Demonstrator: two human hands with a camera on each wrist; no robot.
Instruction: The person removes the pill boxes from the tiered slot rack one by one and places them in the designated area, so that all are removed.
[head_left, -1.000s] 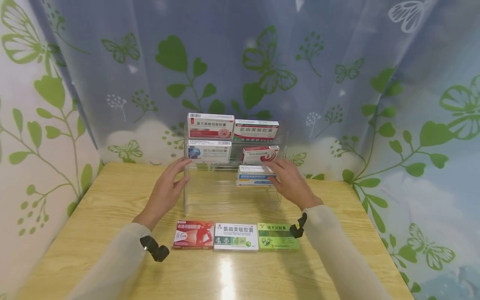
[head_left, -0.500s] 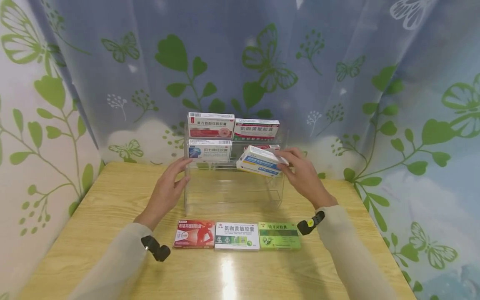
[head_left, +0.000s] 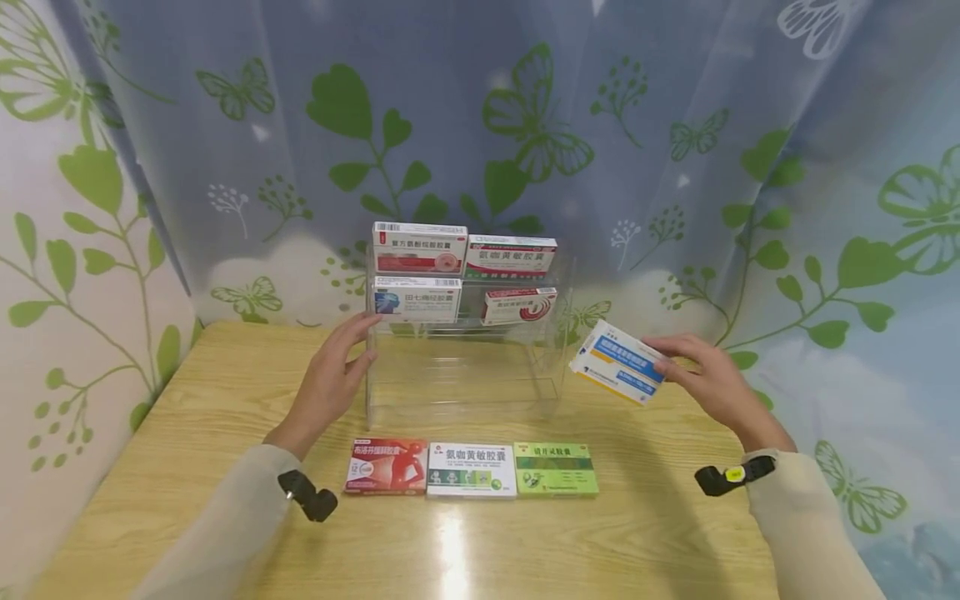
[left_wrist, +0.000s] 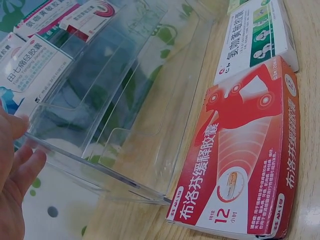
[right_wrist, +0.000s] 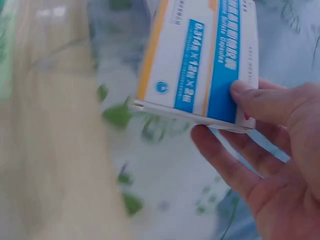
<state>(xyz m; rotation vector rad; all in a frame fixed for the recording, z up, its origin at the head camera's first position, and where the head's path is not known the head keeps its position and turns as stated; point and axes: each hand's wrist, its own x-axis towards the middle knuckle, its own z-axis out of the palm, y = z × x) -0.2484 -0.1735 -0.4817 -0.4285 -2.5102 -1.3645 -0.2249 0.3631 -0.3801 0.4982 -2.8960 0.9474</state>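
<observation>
A clear tiered display rack [head_left: 457, 392] stands on the table. My left hand [head_left: 333, 375] holds its left side edge, one digit on each side of the panel in the left wrist view. To the right of the rack, my right hand [head_left: 712, 379] pinches a white, blue and orange medicine box [head_left: 622, 362] by its right end, raised and tilted. The right wrist view shows the thumb [right_wrist: 260, 102] on the box's printed face and fingers behind. Medicine boxes in the rack include a red-and-white one [head_left: 420, 250], a green-edged one [head_left: 510, 258], a blue-pictured one [head_left: 417, 302] and a swirl-marked one [head_left: 519, 307].
In front of the rack, three medicine boxes lie flat in a row: red [head_left: 386, 467], white [head_left: 471, 471] and green [head_left: 557, 469]. The wooden table [head_left: 360, 550] meets a patterned curtain [head_left: 442, 100] behind the rack.
My right hand has lifted the blue-and-white medicine box off the rack's lower right tier and carried it to the right. The left hand stays at the rack's side.
</observation>
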